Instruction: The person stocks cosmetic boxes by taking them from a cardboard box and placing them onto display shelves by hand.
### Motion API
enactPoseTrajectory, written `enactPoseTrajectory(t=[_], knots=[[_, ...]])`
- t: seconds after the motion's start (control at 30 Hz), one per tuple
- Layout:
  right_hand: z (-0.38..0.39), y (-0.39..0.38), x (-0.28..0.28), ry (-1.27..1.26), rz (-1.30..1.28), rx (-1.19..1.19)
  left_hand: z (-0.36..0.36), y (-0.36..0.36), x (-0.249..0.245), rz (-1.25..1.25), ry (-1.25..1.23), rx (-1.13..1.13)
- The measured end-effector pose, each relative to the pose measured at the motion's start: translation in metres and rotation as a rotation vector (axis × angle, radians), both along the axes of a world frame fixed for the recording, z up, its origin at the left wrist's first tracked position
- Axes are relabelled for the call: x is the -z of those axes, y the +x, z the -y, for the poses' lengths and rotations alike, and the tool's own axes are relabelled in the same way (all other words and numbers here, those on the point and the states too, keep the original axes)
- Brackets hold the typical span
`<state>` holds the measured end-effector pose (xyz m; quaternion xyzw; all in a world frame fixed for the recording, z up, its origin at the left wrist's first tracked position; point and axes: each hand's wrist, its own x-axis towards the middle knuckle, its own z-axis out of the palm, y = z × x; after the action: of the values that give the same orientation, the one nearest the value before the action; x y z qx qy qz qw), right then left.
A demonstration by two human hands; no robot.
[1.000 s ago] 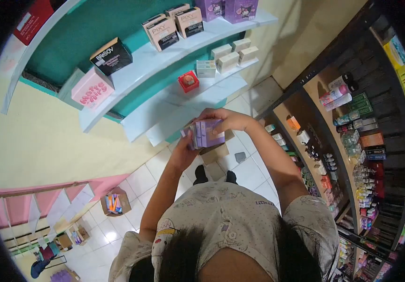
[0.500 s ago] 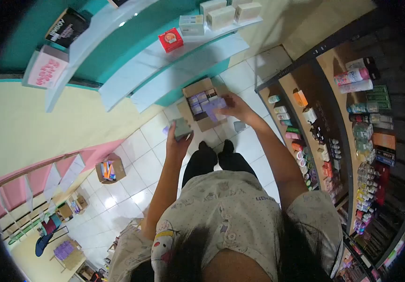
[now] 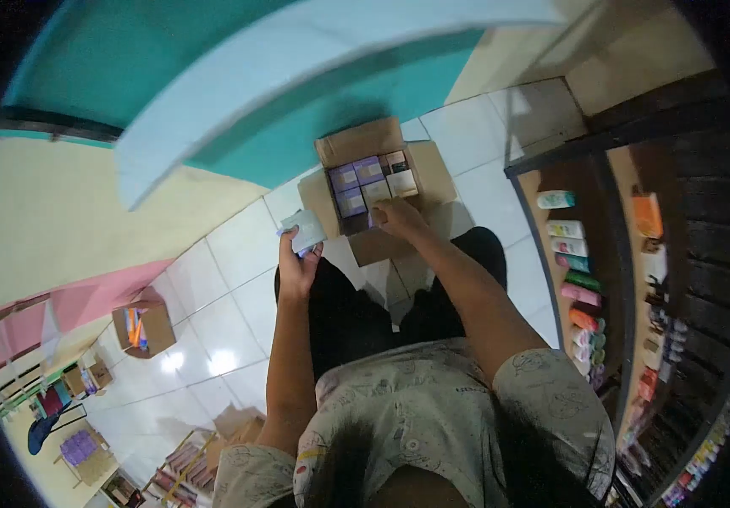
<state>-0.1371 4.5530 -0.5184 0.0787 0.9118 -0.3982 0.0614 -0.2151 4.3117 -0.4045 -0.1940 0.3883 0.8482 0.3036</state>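
My left hand (image 3: pixel 300 267) is closed around a pale grey-green box (image 3: pixel 304 230), left of an open cardboard carton (image 3: pixel 381 249) on the floor. Purple edges show beneath that box. Over the carton's near side, my right hand (image 3: pixel 397 218) has its fingers curled down on a small purple box (image 3: pixel 372 220), mostly hidden by the hand. Inside the carton are several purple boxes (image 3: pixel 370 170), a beige box (image 3: pixel 376 192) and a whitish box (image 3: pixel 400 184).
A white shelf (image 3: pixel 297 63) curves above the carton along the teal wall (image 3: pixel 255 152). To the right, a rack holds bottles (image 3: pixel 565 229) and other products. Another carton (image 3: pixel 158 328) with orange and blue packs sits on the tiled floor at left.
My body has lowered, so the carton looks closer. My right hand has brought the purple box down into the carton. My left hand still grips the grey-green box.
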Motion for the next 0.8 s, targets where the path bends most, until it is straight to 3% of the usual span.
enactPoseTrajectory(t=[0.1,0.2,0.3,0.37,0.43,0.5,0.6,0.8], knots=[[0.016,-0.025,0.070,-0.057,0.163,-0.087,-0.004,-0.023,0.064,-0.026,-0.138,0.019],[0.035,-0.027,0.100,0.221,0.107,-0.083,-0.007,-0.028,0.094,-0.004,-0.119,-0.010],[0.046,-0.022,0.123,0.197,0.002,-0.033,-0.009,-0.022,0.090,0.055,-0.097,-0.054],[0.037,-0.027,0.090,0.088,0.071,-0.179,-0.007,-0.015,0.083,0.056,-0.055,-0.040],[0.030,-0.029,0.083,0.015,0.087,-0.154,0.000,-0.012,0.084,0.048,-0.028,-0.036],[0.024,-0.029,0.083,-0.020,0.058,0.040,0.008,-0.012,0.088,0.037,-0.009,-0.042],[0.011,-0.032,0.160,0.026,0.246,0.310,0.008,-0.012,0.082,0.039,-0.068,-0.104],[0.038,-0.044,0.172,0.010,0.388,0.311,0.006,-0.009,0.092,0.030,-0.086,-0.088]])
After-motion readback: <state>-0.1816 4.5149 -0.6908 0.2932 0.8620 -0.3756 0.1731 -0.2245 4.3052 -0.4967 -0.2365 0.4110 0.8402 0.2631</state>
